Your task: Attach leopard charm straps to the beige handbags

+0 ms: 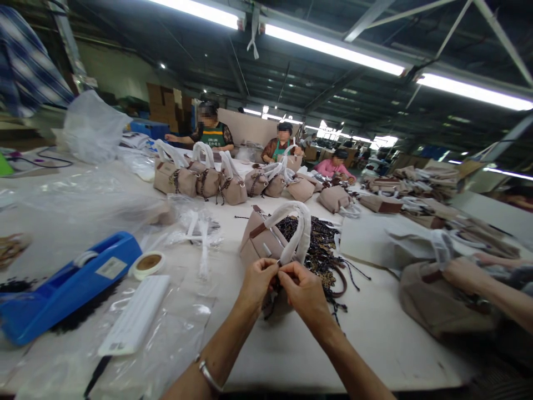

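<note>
A beige handbag [253, 244] with brown trim stands upright on the table in front of me, its handles [300, 222] wrapped in white. At the base of the handle, my left hand [260, 280] and my right hand [303, 286] meet, each with thumb and forefinger pinched together. Between the fingertips is a small dark piece, largely covered; a dark beaded cord seems to hang below it. Just behind the bag lies a pile of dark braided cords with beads [320, 239].
To the left are a blue tape dispenser [79, 283], a tape roll [149, 263], a white power strip [135, 316] and clear plastic bags. Several finished-looking handbags [208, 180] line the back. At right, a co-worker's hand [466, 275] touches another handbag [437, 303]. People sit across the table.
</note>
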`<state>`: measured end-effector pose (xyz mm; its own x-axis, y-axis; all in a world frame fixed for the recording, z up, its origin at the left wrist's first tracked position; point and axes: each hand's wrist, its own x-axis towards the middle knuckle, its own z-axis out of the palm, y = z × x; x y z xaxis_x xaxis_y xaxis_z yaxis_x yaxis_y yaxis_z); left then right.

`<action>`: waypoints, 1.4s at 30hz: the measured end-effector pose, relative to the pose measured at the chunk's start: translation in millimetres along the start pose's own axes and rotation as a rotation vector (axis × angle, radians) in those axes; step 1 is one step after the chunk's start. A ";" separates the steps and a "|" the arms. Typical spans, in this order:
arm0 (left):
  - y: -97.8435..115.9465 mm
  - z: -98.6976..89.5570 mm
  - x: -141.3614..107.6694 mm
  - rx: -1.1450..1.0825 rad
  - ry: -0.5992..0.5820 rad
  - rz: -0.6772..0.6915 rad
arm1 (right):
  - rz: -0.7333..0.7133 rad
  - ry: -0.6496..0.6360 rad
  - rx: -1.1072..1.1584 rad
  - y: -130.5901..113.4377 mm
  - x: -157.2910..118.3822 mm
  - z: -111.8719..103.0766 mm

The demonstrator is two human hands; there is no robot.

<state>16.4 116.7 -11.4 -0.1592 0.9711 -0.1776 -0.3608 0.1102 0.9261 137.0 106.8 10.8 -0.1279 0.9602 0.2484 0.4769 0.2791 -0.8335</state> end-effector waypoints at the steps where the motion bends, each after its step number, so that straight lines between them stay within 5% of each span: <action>1: -0.4 0.5 0.3 -0.024 0.022 0.004 | -0.010 -0.004 -0.019 -0.1 -0.1 0.1; 9: 1.1 4.5 -1.7 -0.210 -0.001 0.024 | -0.028 0.029 0.065 5.0 -5.2 -1.5; 15: -2.5 0.7 -0.8 -0.281 -0.057 0.015 | -0.298 0.125 -0.214 4.7 1.0 -4.5; 23: -4.4 -9.5 2.9 -0.120 -0.118 0.044 | -0.434 0.077 -0.293 5.0 3.6 -5.2; 30: 14.6 -12.0 -8.9 0.441 -0.205 0.364 | -0.185 0.092 -0.072 -0.9 -2.4 -8.0; 36: 14.1 -9.0 -8.3 0.553 -0.132 0.507 | 0.122 0.137 0.300 0.3 2.8 -9.1; 42: 16.0 -8.9 -0.5 0.702 -0.012 0.552 | 0.229 -0.126 0.431 5.8 10.9 -10.1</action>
<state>2.5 116.1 0.6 -0.1325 0.9260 0.3534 0.4107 -0.2732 0.8699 147.2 118.8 13.6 -0.1785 0.9839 -0.0038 0.1058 0.0154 -0.9943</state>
